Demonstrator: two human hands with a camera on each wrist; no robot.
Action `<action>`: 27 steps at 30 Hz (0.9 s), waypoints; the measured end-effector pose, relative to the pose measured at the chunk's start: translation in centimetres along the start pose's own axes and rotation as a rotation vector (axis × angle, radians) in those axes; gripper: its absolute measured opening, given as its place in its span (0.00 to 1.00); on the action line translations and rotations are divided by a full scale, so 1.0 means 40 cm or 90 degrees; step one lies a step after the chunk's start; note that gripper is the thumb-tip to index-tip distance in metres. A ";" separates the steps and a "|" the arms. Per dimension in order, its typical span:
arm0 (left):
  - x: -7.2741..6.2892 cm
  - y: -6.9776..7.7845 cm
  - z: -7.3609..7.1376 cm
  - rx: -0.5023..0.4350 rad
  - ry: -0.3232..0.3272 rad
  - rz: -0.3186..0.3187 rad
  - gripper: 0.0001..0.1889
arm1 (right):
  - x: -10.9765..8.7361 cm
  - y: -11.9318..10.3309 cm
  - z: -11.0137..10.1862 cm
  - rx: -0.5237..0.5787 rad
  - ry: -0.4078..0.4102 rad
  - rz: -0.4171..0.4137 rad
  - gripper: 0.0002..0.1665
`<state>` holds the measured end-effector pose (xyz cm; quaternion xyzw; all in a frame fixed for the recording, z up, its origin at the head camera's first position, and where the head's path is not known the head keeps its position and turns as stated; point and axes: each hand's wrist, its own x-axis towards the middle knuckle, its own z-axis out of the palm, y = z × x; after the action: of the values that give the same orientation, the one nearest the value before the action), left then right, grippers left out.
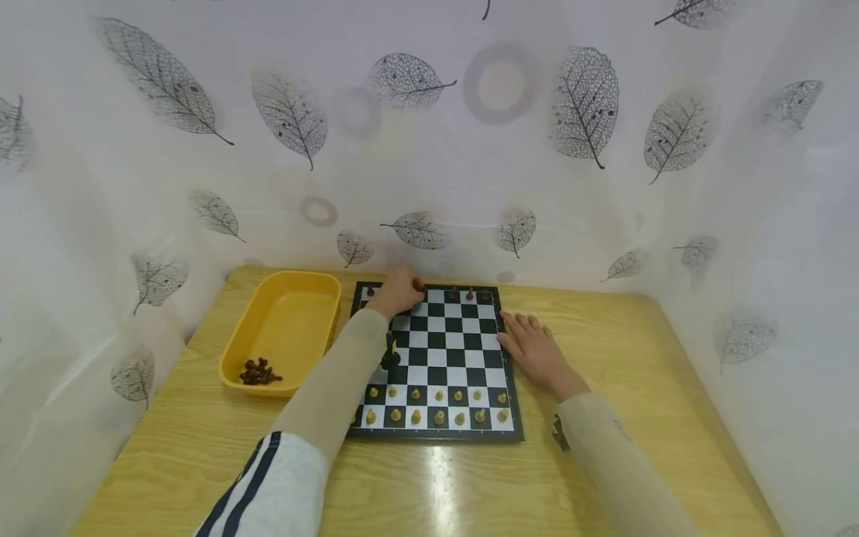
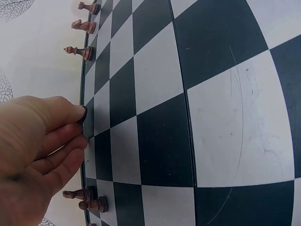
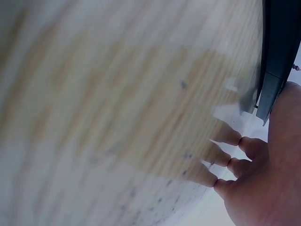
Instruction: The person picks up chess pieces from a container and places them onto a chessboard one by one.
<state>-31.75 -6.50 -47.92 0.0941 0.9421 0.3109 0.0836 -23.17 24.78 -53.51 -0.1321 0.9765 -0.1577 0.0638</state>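
At the far edge of the chessboard, my left hand pinches a dark chess piece between thumb and fingers. Only the round base of that piece shows; the fingers hide the rest. To one side of this hand in the left wrist view stand a brown bishop, a knight and a rook. On the other side are a brown pawn and another brown piece. My right hand rests at the board's right edge, fingers extended over the wooden table.
A yellow tray stands left of the board, with a heap of brown chess pieces in its near end. Two rows of light pieces line the board's near side. Behind the wooden table hangs a leaf-patterned curtain.
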 end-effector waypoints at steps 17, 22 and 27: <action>-0.004 0.009 -0.002 0.025 0.009 -0.010 0.12 | 0.006 0.006 0.004 -0.004 0.004 -0.001 0.42; -0.007 0.011 -0.004 0.035 0.013 0.005 0.10 | 0.006 0.007 0.005 -0.004 -0.005 0.002 0.43; -0.003 0.005 -0.003 0.036 0.014 0.013 0.08 | 0.007 0.006 0.004 -0.006 -0.009 0.003 0.43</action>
<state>-31.62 -6.45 -47.69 0.1027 0.9503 0.2860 0.0670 -23.45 24.89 -53.76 -0.1310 0.9771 -0.1522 0.0702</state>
